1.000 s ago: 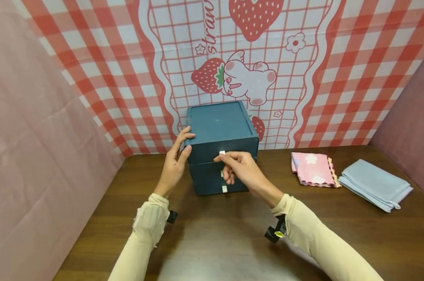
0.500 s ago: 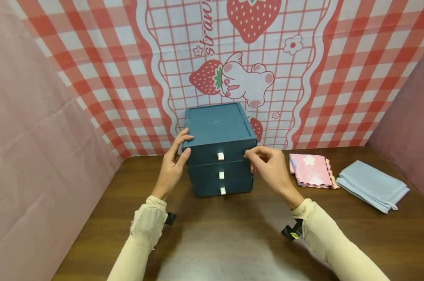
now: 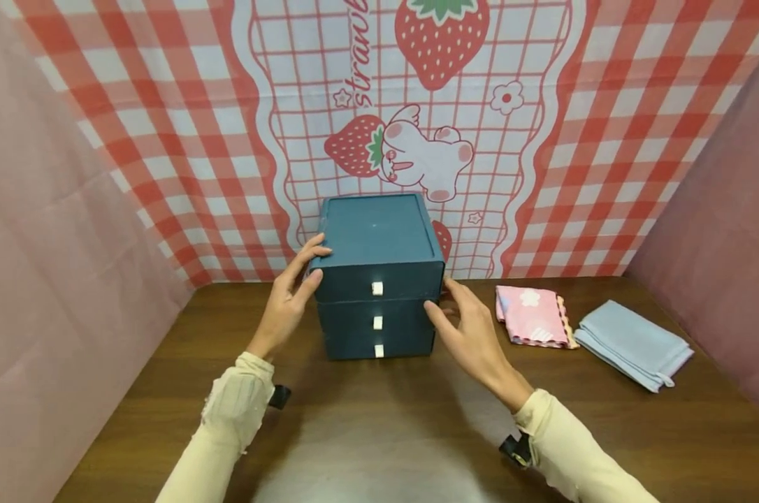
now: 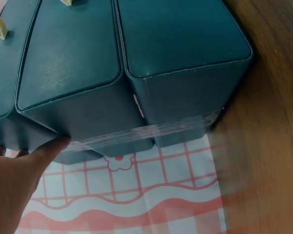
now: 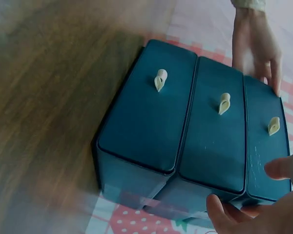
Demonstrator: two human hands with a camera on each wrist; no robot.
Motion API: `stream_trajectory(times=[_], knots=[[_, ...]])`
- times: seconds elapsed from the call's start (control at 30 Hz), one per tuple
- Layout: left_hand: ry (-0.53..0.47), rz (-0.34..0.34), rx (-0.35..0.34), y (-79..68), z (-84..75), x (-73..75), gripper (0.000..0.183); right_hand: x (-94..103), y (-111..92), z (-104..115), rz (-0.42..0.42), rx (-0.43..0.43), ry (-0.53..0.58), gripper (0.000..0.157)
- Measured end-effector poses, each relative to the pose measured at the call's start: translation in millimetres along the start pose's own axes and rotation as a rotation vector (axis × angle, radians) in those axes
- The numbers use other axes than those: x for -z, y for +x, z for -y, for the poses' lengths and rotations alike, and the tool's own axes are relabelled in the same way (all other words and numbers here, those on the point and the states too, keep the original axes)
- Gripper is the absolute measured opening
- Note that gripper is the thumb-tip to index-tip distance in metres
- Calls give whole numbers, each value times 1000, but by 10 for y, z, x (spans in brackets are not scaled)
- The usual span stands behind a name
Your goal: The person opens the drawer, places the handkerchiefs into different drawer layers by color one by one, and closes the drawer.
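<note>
A dark teal three-drawer box (image 3: pixel 376 230) stands against the back cloth, with its drawers closed. Each drawer front carries a small pale loop pull, such as the top pull (image 3: pixel 377 288). My left hand (image 3: pixel 285 300) rests on the box's upper left front corner, thumb toward the front and fingers along the top edge and side. At the right side is my right hand (image 3: pixel 474 335), its fingers extended along the side wall and its thumb by the front edge. In the right wrist view, the right hand's thumb (image 5: pixel 278 168) overlaps the top drawer's front.
To the right on the brown wooden table (image 3: pixel 354 433) lie a folded pink patterned cloth (image 3: pixel 533 318) and a folded light blue cloth (image 3: pixel 631 346). A red-and-white strawberry-print cloth (image 3: pixel 543 209) hangs behind the box. Pink drapes (image 3: pixel 59 314) close off both sides.
My right hand has left the top drawer's pull, passed the right front edge and come to the box's right side. My left hand stays at the left corner. The head view has shifted slightly.
</note>
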State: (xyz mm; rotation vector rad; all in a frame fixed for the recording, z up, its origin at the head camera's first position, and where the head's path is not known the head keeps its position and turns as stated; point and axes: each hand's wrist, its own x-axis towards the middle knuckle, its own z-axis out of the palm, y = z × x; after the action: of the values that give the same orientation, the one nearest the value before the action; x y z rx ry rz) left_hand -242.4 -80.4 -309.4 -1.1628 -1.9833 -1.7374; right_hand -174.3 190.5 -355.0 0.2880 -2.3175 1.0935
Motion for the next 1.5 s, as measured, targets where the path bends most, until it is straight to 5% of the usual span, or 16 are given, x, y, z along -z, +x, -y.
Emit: stream_trajectory(times=[0.3, 0.5, 0.6, 0.7, 0.93, 1.13, 1.5], knots=[[56, 34, -7, -25, -61, -4, 34, 54, -199, 84, 10, -29, -33, 52], [84, 1, -44, -9, -43, -36, 35, 24, -234, 171, -71, 9, -63, 21], [85, -3, -57, -22, -41, 2, 35, -74, -217, 220, 16, -16, -37, 9], [94, -6, -60, -24, -40, 18, 35, -181, -169, 218, 189, -89, 39, 13], [121, 4, -66, -15, -36, 1, 34, -443, -37, 146, 524, -369, 482, 42], [117, -1, -53, 30, -7, -59, 33, -533, 34, 150, 567, -516, 626, 49], [122, -12, -50, 3, 20, -29, 34, -642, 30, 165, 525, -547, 671, 44]])
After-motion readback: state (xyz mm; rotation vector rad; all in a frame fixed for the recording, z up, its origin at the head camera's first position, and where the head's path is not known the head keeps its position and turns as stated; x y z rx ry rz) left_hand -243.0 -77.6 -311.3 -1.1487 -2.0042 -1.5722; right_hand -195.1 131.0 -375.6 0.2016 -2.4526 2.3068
